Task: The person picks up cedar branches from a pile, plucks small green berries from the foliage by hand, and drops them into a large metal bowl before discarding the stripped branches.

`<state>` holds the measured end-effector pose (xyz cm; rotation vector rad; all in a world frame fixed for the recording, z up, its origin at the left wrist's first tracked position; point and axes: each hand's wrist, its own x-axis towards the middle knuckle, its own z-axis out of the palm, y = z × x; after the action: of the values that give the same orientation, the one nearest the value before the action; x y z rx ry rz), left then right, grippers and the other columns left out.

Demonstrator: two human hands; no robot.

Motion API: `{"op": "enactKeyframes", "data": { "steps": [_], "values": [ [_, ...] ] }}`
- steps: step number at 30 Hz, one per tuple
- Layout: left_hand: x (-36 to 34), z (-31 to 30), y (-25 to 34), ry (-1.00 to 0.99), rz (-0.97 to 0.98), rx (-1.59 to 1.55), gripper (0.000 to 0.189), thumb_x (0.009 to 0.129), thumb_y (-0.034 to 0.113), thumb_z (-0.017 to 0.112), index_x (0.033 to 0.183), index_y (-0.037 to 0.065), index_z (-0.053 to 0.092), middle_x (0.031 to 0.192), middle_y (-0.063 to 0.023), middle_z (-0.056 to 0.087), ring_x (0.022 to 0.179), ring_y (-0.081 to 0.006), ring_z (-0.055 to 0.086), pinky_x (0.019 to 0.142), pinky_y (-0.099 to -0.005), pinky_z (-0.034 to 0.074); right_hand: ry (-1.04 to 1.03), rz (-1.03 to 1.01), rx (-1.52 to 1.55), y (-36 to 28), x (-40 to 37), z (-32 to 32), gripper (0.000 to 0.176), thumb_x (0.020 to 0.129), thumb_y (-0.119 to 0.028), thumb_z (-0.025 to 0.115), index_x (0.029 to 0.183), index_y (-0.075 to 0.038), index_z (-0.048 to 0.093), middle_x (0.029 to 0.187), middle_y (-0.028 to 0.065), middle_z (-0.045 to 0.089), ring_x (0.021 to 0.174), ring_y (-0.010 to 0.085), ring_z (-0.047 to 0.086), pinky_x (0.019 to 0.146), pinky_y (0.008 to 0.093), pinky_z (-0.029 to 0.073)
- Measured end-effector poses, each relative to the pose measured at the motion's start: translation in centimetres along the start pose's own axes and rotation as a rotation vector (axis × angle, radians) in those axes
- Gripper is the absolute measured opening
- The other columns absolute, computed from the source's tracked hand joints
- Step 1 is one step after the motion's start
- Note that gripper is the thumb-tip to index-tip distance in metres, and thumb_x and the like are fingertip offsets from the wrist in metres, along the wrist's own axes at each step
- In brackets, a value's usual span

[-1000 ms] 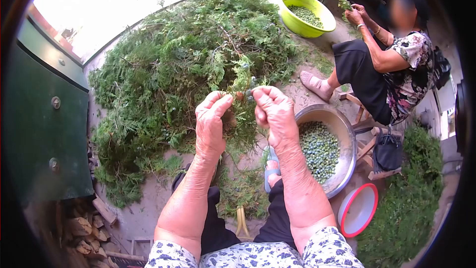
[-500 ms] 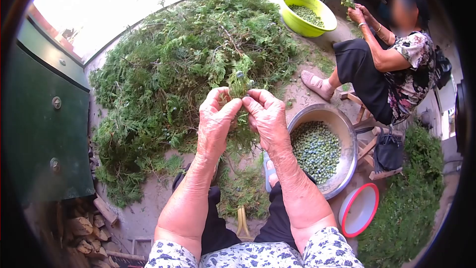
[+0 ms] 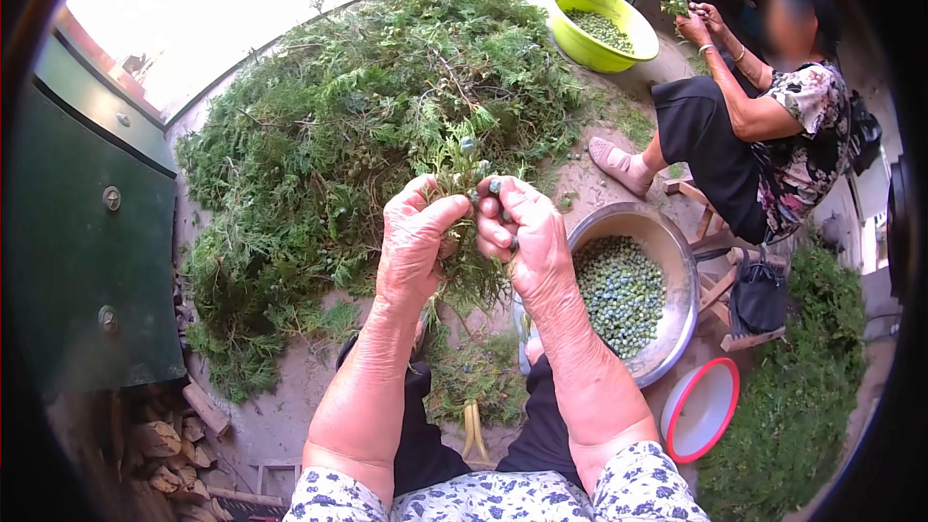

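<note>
My left hand [image 3: 411, 237] is closed around a green conifer sprig [image 3: 450, 160], whose flat leafy tips rise above the fingers and hang below them. Small round blue-green cones [image 3: 467, 145] sit on the sprig. Close beside it, my right hand [image 3: 530, 237] has its fingers curled around a few loose cones [image 3: 496, 186], one showing at the fingertips and another lower by the palm. A metal basin [image 3: 684, 304] partly filled with picked cones [image 3: 623, 295] stands just right of my right forearm.
A large heap of conifer branches [image 3: 338, 135] lies ahead. At right, a seated person [image 3: 793, 116] holds another sprig near a lime-green basin [image 3: 604, 60] of cones. A red-rimmed white basin [image 3: 715, 416] tilts near the metal one. Split firewood [image 3: 159, 440] lies lower left.
My right hand has drawn slightly right, away from my left thumb, and its fingers have turned to show cones in them. The seated person's sprig has dipped a little.
</note>
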<state>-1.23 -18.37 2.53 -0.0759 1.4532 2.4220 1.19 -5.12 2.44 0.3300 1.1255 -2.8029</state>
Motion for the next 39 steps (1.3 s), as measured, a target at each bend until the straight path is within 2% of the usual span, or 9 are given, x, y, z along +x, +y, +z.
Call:
{"op": "enactKeyframes", "data": {
  "steps": [5, 7, 11, 19, 24, 27, 30, 34, 39],
  "values": [
    [0.0, 0.1, 0.2, -0.006, 0.005, -0.003, 0.011, 0.078, 0.007, 0.064, 0.088, 0.005, 0.060, 0.076, 0.0012, 0.062, 0.058, -0.0017, 0.051, 0.043, -0.0159, 0.034, 0.019, -0.022, -0.003, -0.6, 0.7, -0.6, 0.024, 0.092, -0.020, 0.049, 0.103, 0.002, 0.048, 0.076, 0.0069, 0.050, 0.052, 0.0096, 0.046, 0.039, 0.0216, 0.033],
    [-0.1, 0.2, 0.3, -0.016, -0.015, -0.026, 0.010, 0.077, 0.006, 0.064, 0.087, 0.005, 0.061, 0.075, 0.0017, 0.061, 0.057, -0.0017, 0.050, 0.044, -0.0157, 0.034, -0.095, 0.008, 0.072, -0.8, 0.7, -0.6, 0.025, 0.091, -0.015, 0.051, 0.109, 0.002, 0.048, 0.080, 0.0069, 0.052, 0.053, 0.0086, 0.046, 0.039, 0.0204, 0.033],
    [-0.1, -0.1, 0.2, -0.023, -0.029, -0.028, 0.009, 0.077, 0.007, 0.064, 0.085, 0.005, 0.061, 0.073, 0.0023, 0.060, 0.056, -0.0017, 0.049, 0.044, -0.0155, 0.034, -0.023, -0.049, -0.155, -0.6, 0.5, -0.2, 0.023, 0.088, -0.011, 0.056, 0.108, 0.001, 0.053, 0.068, 0.0007, 0.050, 0.051, 0.0051, 0.043, 0.039, 0.0175, 0.031],
    [-0.1, 1.1, -0.3, 0.004, 0.117, 0.048, 0.042, 0.075, 0.006, 0.069, 0.111, 0.006, 0.047, 0.082, 0.0011, 0.059, 0.063, -0.0018, 0.051, 0.050, -0.0152, 0.037, 0.156, -0.256, -0.559, -0.3, 0.1, 0.8, 0.018, 0.086, -0.008, 0.060, 0.102, 0.000, 0.057, 0.063, -0.0036, 0.051, 0.047, 0.0030, 0.041, 0.041, 0.0175, 0.032],
    [0.2, 0.8, -0.8, 0.013, 0.177, 0.140, 0.024, 0.078, 0.007, 0.067, 0.099, 0.008, 0.055, 0.080, 0.0009, 0.060, 0.058, -0.0010, 0.050, 0.043, -0.0149, 0.036, 0.176, -0.409, -0.736, 0.0, 0.1, 0.9, 0.014, 0.087, -0.011, 0.058, 0.097, -0.001, 0.057, 0.063, -0.0035, 0.052, 0.048, 0.0028, 0.041, 0.043, 0.0187, 0.033],
    [-0.2, 1.0, -0.3, 0.024, 0.102, 0.170, 0.011, 0.080, 0.008, 0.066, 0.089, 0.006, 0.060, 0.073, 0.0026, 0.059, 0.053, 0.0005, 0.046, 0.045, -0.0146, 0.034, 0.153, -0.380, -0.678, -0.3, 0.1, 0.7, 0.015, 0.090, -0.017, 0.056, 0.094, -0.002, 0.056, 0.064, -0.0027, 0.052, 0.048, 0.0034, 0.042, 0.041, 0.0193, 0.033],
    [-0.2, 0.8, 0.1, 0.010, 0.005, 0.010, 0.008, 0.082, 0.011, 0.064, 0.088, 0.007, 0.061, 0.069, 0.0029, 0.059, 0.048, 0.0019, 0.041, 0.040, -0.0139, 0.030, 0.085, -0.155, -0.254, -0.4, 0.1, 0.3, 0.018, 0.092, -0.021, 0.052, 0.094, -0.003, 0.054, 0.071, 0.0012, 0.052, 0.047, 0.0055, 0.043, 0.038, 0.0198, 0.031],
    [-0.1, 0.4, 0.1, 0.023, -0.041, 0.008, 0.008, 0.082, 0.012, 0.063, 0.089, 0.008, 0.060, 0.071, 0.0025, 0.059, 0.046, 0.0013, 0.041, 0.038, -0.0135, 0.030, -0.019, -0.067, 0.121, -0.9, 0.8, -1.0, 0.024, 0.093, -0.026, 0.049, 0.091, -0.002, 0.053, 0.074, 0.0045, 0.051, 0.049, 0.0086, 0.044, 0.038, 0.0209, 0.031],
    [-0.1, 0.4, 0.6, 0.063, -0.164, -0.064, 0.010, 0.082, 0.013, 0.063, 0.090, 0.010, 0.059, 0.073, 0.0028, 0.059, 0.045, -0.0006, 0.040, 0.039, -0.0147, 0.035, 0.022, -0.125, 0.154, -2.6, 0.7, -0.5, 0.009, 0.090, -0.007, 0.048, 0.094, 0.000, 0.050, 0.081, 0.0102, 0.057, 0.057, 0.0114, 0.052, 0.038, 0.0228, 0.036]
  ]
}}
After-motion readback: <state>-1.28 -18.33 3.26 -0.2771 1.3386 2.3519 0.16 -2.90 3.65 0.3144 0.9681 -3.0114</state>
